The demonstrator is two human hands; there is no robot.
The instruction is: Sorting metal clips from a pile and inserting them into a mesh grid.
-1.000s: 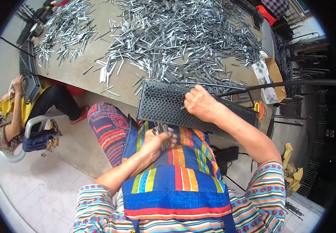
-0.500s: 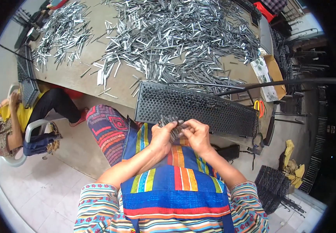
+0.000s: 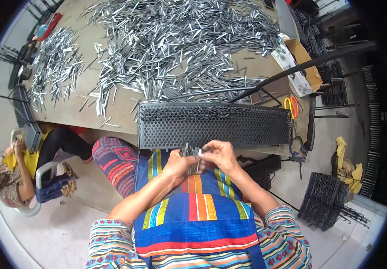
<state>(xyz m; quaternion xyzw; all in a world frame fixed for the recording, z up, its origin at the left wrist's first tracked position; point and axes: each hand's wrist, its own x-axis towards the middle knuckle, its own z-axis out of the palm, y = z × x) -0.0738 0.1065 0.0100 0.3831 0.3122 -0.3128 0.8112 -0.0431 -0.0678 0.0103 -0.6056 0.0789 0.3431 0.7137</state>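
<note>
My left hand (image 3: pixel 176 166) is closed around a bundle of thin dark metal strips (image 3: pixel 191 151), whose ends fan upward out of my fist. Close against the bundle's right side, my right hand (image 3: pixel 220 157) has thumb and fingers pinched together. What sits between those fingertips is too small to make out. Just beyond both hands lies a long black perforated panel (image 3: pixel 216 127), full of round holes, resting along the table's near edge. Dark strip ends stand crowded in its far rows, mostly toward the left.
A wide heap of loose metal strips (image 3: pixel 166 54) covers much of the table (image 3: pixel 86 85), with a smaller pile (image 3: pixel 57 67) at left. Orange-handled scissors (image 3: pixel 292 107) and an open cardboard box (image 3: pixel 304 65) are at right. A black bar (image 3: pixel 310 65) crosses above. Another person (image 3: pixel 21 175) sits at left.
My view has shifted, so the panel appears more level and lower left. The bundle in my left hand now stands more upright. My right fingers stay pinched beside it.
</note>
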